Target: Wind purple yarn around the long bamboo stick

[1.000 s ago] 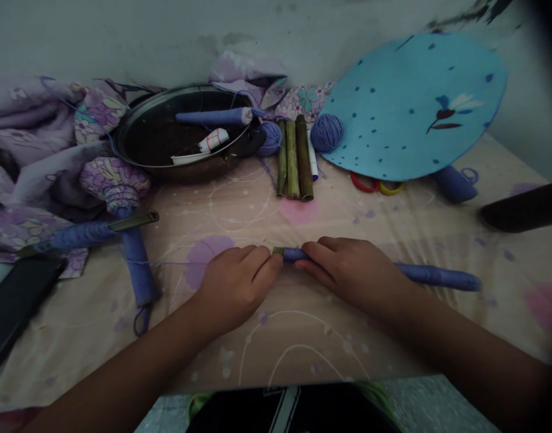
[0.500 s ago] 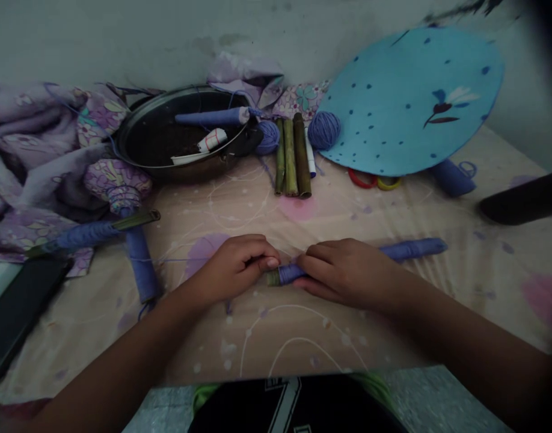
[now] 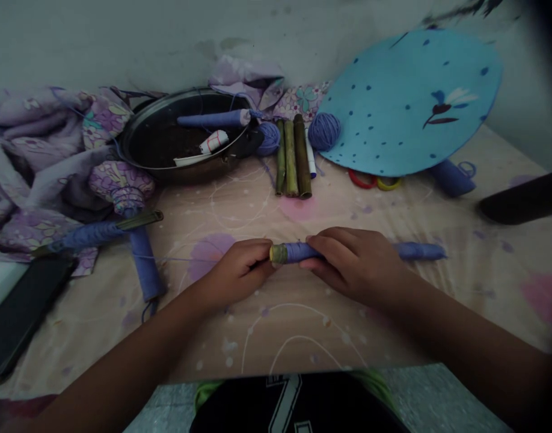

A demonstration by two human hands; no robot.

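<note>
Yarn-wrapped stick (image 3: 298,252) has risen on the sheet since the earlier frame and now lies nearly level, no longer tilted up to the right. Both hands have moved up with it.

Hold: left hand (image 3: 235,273) curls around the stick just behind its bare green end (image 3: 278,254). Right hand (image 3: 355,264) closes over the purple wrapping, fingers on top. The hands sit just apart, with a short length of wrapping showing between them. A purple length beyond the right hand (image 3: 420,251) looks like the same stick, though the join is hidden.

Stick position: just above the floral bedsheet (image 3: 258,337), in front of the person; contact with the sheet cannot be told.

Further up the bed: a steel pan (image 3: 168,99) holds a second wrapped stick (image 3: 213,118) and a white paper roll (image 3: 213,141). Right of the pan are a small purple yarn ball (image 3: 269,139), three bamboo pieces (image 3: 290,157) side by side, a white marker (image 3: 310,153) and a larger yarn ball (image 3: 325,132). A blue paper fan (image 3: 411,102) leans behind red and yellow rubber bands (image 3: 361,179).

Left side: two wrapped sticks (image 3: 84,236) (image 3: 145,264) lie crossed near a crumpled floral cloth (image 3: 32,138). A black phone (image 3: 26,313) lies at the bed's edge.
</note>
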